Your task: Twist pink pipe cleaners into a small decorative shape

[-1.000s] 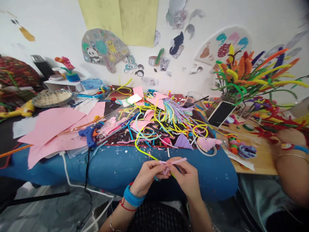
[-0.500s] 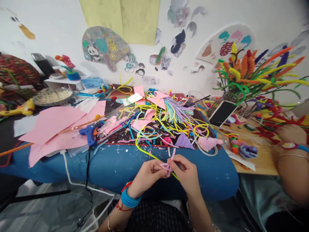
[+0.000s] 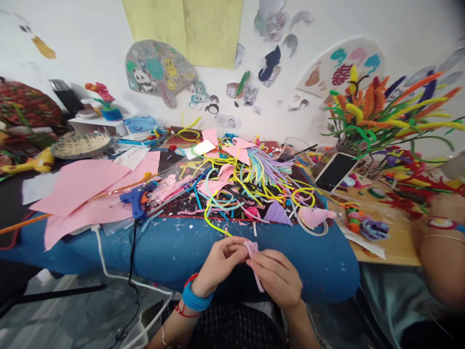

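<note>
Between my two hands, over the blue padded table edge (image 3: 174,257), is a small bent piece of pale pink pipe cleaner (image 3: 252,248). My left hand (image 3: 223,261), with a blue band at the wrist, pinches its left side. My right hand (image 3: 278,276) has its fingers closed on the right side, and a straight end of the piece points down below the fingertips. Just beyond lie a purple wound cone (image 3: 278,213) and a pink fuzzy shape (image 3: 314,216). A yellow pipe cleaner (image 3: 211,224) runs down toward my left hand.
Loose pipe cleaners (image 3: 267,165) heap mid-table. Leftward are pink sheets (image 3: 83,186), a blue glue gun (image 3: 136,201) with its cord hanging down and a woven basket (image 3: 80,145). Rightward stand a phone (image 3: 336,171) and colourful stems (image 3: 374,111); another person's arm (image 3: 441,252) rests at far right.
The pink piece has turned: its free end pointed up and now points down. My right hand has rolled over, its back showing more, and my left fingers have risen slightly.
</note>
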{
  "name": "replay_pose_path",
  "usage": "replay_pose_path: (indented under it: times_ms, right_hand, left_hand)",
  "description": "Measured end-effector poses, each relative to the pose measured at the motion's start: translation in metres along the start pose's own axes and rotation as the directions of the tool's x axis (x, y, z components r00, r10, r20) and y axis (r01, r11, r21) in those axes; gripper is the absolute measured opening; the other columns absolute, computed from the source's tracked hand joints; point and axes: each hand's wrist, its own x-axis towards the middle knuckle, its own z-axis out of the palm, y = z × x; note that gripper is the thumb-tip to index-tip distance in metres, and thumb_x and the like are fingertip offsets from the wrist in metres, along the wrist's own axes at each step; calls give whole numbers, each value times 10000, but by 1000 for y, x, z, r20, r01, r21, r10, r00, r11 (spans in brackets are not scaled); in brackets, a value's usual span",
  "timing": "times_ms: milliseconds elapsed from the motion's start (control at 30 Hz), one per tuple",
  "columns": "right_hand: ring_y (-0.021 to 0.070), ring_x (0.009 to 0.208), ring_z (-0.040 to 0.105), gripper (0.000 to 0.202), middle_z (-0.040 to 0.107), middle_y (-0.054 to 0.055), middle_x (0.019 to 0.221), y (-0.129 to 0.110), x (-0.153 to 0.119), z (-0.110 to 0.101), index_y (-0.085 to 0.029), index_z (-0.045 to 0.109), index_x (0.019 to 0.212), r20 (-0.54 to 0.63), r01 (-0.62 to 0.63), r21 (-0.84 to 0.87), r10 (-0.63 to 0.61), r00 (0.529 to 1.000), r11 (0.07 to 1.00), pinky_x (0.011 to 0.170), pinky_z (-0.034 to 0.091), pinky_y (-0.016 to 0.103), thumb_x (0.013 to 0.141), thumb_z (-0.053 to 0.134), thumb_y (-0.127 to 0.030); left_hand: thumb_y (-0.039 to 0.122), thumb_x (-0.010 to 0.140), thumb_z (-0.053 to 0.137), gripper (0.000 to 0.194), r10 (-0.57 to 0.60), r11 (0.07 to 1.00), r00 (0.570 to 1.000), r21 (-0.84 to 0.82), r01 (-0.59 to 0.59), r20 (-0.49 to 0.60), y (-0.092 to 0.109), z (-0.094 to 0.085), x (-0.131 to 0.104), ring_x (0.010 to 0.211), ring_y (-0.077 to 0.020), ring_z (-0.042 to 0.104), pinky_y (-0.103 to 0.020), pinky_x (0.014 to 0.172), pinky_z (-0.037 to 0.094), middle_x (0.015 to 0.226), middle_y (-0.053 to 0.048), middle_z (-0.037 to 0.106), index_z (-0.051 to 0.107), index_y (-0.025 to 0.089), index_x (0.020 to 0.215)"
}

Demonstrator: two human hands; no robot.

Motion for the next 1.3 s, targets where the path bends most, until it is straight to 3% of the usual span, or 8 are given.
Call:
replay_pose_path:
  times_ms: [133, 400, 600, 800, 900, 1000, 1200, 1300]
  right_hand:
    - [210, 927, 661, 422, 707, 46, 1036, 3, -10, 3, -249, 581, 1183, 141, 67, -122, -49, 989, 990, 769, 570, 375, 804, 601, -66]
    - [214, 876, 653, 336, 717, 39, 951, -5, -10, 10, -284, 641, 1021, -63, -138, 33, 140, 988, 990, 727, 550, 401, 749, 660, -86]
    - [225, 797, 631, 101, 714, 28, 794, -7, -10, 16, -260, 667, 804, -90, -377, 343, 430, 898, 860, 721, 514, 419, 790, 618, -172]
    - [227, 897, 608, 50, 675, 58, 908, -5, -12, 16, -245, 646, 812, 46, -475, 461, 514, 856, 750, 793, 497, 410, 817, 597, -239]
    - [234, 949, 599, 146, 607, 79, 1015, -10, -11, 16, -239, 631, 897, 130, -516, 467, 521, 843, 718, 803, 505, 375, 765, 664, -290]
    - [202, 875, 607, 112, 606, 64, 930, -15, -10, 18, -229, 604, 889, 119, -550, 419, 557, 822, 723, 773, 510, 327, 781, 638, -222]
    - [181, 795, 634, 39, 643, 44, 824, -11, -16, 14, -209, 613, 849, 125, -643, 460, 672, 730, 612, 710, 529, 268, 817, 592, -209]
    - [172, 775, 645, 202, 668, 29, 829, -5, -16, 5, -234, 627, 1007, 162, -700, 398, 706, 689, 592, 728, 524, 271, 806, 618, -217]
  left_hand:
    - [281, 741, 692, 319, -32, 999, 999, -36, 31, -25, 1, -1, -3, 785, -160, 659, -247, 720, 505, 912, -104, 720, 665, 111, 1009]
    - [195, 677, 730, 273, -5, 1000, 1000, -28, 5, 3, 5, -3, -4, 820, -189, 663, -284, 764, 506, 887, -97, 724, 688, 118, 935]
    - [293, 699, 717, 196, 36, 999, 999, 24, -37, 21, 5, -3, -3, 635, -134, 612, -264, 651, 493, 722, -39, 665, 645, 115, 739]
    - [333, 803, 592, 204, 118, 988, 993, 98, -116, -15, -7, 2, -1, 581, -111, 556, -245, 592, 470, 684, 2, 575, 521, 153, 739]
    - [316, 834, 547, 173, 208, 958, 977, 214, -191, -57, -11, 6, -4, 603, -106, 544, -227, 597, 454, 720, 7, 560, 496, 169, 759]
    - [306, 827, 554, 154, 235, 916, 971, 345, -203, -53, -12, 9, -9, 644, -114, 540, -214, 601, 433, 748, -3, 574, 514, 170, 767]
    - [325, 828, 562, 177, 200, 877, 980, 450, -170, -19, -5, 5, -12, 633, -116, 530, -203, 587, 399, 702, -10, 600, 592, 150, 825]
    - [326, 838, 549, 199, 234, 846, 972, 497, -193, -22, 1, 3, -11, 735, -154, 591, -222, 676, 429, 792, -45, 665, 642, 151, 833]
